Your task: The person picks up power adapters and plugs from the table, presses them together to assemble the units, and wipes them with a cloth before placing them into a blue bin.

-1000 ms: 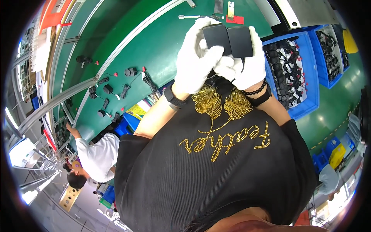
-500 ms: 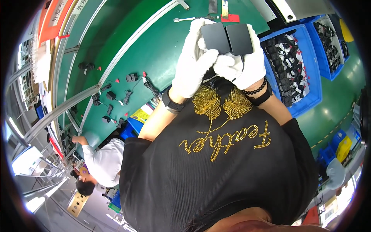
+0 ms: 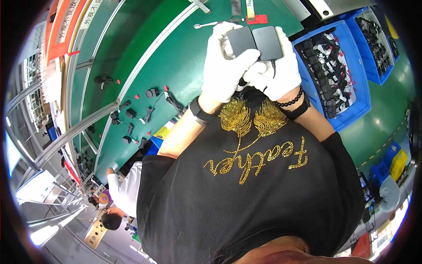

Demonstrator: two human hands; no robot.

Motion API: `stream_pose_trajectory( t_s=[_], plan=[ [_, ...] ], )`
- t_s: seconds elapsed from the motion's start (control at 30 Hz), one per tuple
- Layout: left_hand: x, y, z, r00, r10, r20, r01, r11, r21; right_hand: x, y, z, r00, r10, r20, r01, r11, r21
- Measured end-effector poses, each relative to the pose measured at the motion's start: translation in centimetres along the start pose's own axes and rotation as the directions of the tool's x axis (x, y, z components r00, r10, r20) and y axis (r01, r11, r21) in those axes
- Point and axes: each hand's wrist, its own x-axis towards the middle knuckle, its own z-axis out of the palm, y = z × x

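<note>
Two flat black power adapters are held side by side over the bench, their broad faces showing. My left hand (image 3: 220, 72), in a white glove, is closed around the left power adapter (image 3: 241, 40), with the thumb laid over its lower edge. The right power adapter (image 3: 267, 43) sits in my right hand (image 3: 282, 75), also gloved, whose fingers wrap its outer side. A black cord (image 3: 274, 69) runs down from the right adapter across that palm. The adapters' undersides and the fingers behind them are hidden.
A blue bin (image 3: 361, 94) of adapters stands at the right, with another blue bin (image 3: 379, 75) beyond. Several corded adapters (image 3: 152, 92) lie on the green bench (image 3: 180, 57) at left. A red tag (image 3: 257, 19) and a small brush-like tool (image 3: 215, 23) lie farther back. A co-worker (image 3: 125, 189) is at left.
My left thumb has moved up onto the left adapter's lower edge. Both adapters tilt slightly differently and stay in my hands. The view has shifted slightly, and the co-worker's arm has moved.
</note>
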Motion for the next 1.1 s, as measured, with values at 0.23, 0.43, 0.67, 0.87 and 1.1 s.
stream_pose_trajectory(
  t_s=[0.23,0.43,0.67,0.87,1.1],
  plan=[
    [0.2,-0.8,-1.5,0.998,-0.011,0.068,0.021,0.989,-0.145,0.4,1.2,-1.1,0.993,0.015,0.119,-0.061,0.917,0.393],
    [0.5,0.8,-2.2,0.996,0.058,0.069,-0.066,0.99,0.126,0.4,3.0,-1.7,0.93,0.127,0.344,-0.365,0.408,0.837],
    [1.6,1.9,-0.6,0.991,0.024,0.133,-0.07,0.934,0.35,-0.7,1.1,-0.8,0.967,0.227,0.117,-0.252,0.922,0.292],
    [3.8,1.9,-0.3,0.969,0.196,0.152,-0.248,0.783,0.571,-0.4,0.2,-0.5,0.965,0.229,0.128,-0.261,0.783,0.564],
    [6.9,5.3,-0.2,0.861,0.508,0.012,-0.434,0.722,0.539,0.2,0.6,-0.6,0.952,0.23,0.201,-0.302,0.609,0.733]
  ],
)
